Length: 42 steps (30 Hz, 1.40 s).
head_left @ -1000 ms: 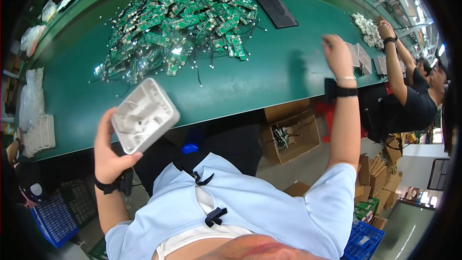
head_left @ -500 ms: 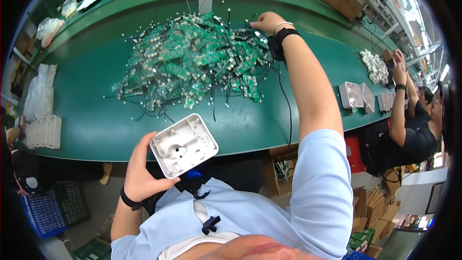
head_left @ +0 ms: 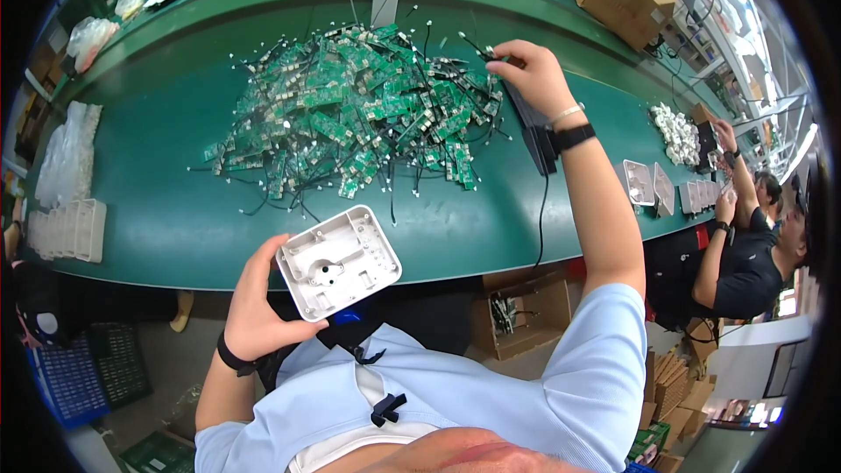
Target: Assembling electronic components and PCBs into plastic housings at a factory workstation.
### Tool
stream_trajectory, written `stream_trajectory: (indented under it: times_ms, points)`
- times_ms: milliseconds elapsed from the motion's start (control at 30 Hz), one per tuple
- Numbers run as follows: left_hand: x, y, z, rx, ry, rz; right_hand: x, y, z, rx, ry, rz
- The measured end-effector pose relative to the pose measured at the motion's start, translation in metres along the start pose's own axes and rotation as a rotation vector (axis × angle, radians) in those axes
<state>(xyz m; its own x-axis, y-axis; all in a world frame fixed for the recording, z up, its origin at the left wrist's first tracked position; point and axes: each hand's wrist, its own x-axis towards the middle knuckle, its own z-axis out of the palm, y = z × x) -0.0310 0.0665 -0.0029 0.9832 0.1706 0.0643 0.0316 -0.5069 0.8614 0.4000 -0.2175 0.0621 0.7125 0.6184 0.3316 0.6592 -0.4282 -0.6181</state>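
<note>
My left hand (head_left: 267,315) grips a white plastic housing (head_left: 340,263) by its left side, over the bench's front edge. The housing's open side faces up, showing inner ribs, posts and a round boss with dark holes. My right hand (head_left: 534,74) is raised at the right end of a large heap of green circuit boards (head_left: 350,114). Its thumb and fingers pinch a short black cable (head_left: 476,44) with a light connector at its end. Whether a board hangs from that cable is hidden. Beneath this hand lies a long black object (head_left: 530,127) with a lead running toward the front edge.
White housings (head_left: 74,229) stand in a row at the bench's left, by plastic wrap (head_left: 68,153). Another person (head_left: 745,254) works at the right near more housings (head_left: 638,182) and small white parts (head_left: 674,133). An open cardboard box (head_left: 526,320) sits below the bench.
My right hand has drawn back rightward and nearer from the heap's far right side, with the black cable in its fingers. The long black object now shows. My left hand keeps holding the housing.
</note>
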Motion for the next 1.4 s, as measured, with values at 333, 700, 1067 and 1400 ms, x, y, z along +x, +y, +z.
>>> stream_trajectory:
  times_ms: [333, 700, 1067, 1400]
  points:
    - [0.003, 0.000, 0.007, -0.116, 0.054, -0.009, -0.122, -0.014, 0.008, -0.436, -0.192, -0.452]
    - [-0.001, -0.003, 0.020, -0.057, 0.128, 0.005, -0.162, -0.092, 0.019, -0.423, -0.199, 0.542]
    - [-0.004, -0.010, 0.022, -0.062, 0.117, 0.064, -0.203, -0.036, 0.026, -0.169, -0.150, 0.476]
    - [0.010, -0.002, 0.029, 0.105, 0.143, 0.146, -0.207, -0.099, 0.066, 1.324, 0.177, 0.584]
